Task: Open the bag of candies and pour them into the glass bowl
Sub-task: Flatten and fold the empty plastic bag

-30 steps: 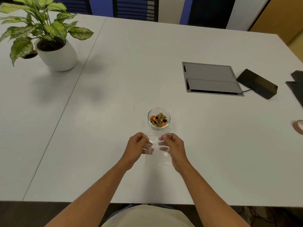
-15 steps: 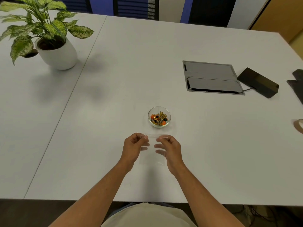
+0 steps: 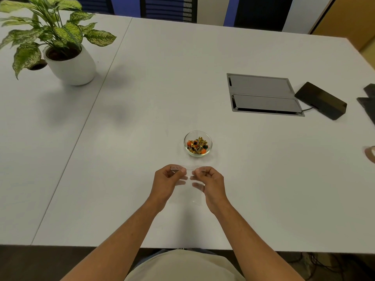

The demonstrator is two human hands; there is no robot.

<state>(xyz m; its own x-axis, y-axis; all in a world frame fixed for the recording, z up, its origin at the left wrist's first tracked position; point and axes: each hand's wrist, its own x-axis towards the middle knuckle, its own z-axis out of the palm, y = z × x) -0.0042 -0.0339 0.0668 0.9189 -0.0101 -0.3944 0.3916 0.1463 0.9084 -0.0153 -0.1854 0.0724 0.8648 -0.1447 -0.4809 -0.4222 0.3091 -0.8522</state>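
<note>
Candies [image 3: 197,146] were already heaped in the glass bowl [image 3: 210,140]; the emptied clear bag [image 3: 188,189], just nearer on the tabletop [image 3: 142,98], was pinched by both hands, left hand [image 3: 165,184] and right hand [image 3: 212,184], apparently for resealing.

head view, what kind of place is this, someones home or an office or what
Most likely an office or meeting room. The big white table has a built-in cable hatch with a black device plugged in beside it, office chairs stand at the far edge, and a potted plant sits on it.
</note>
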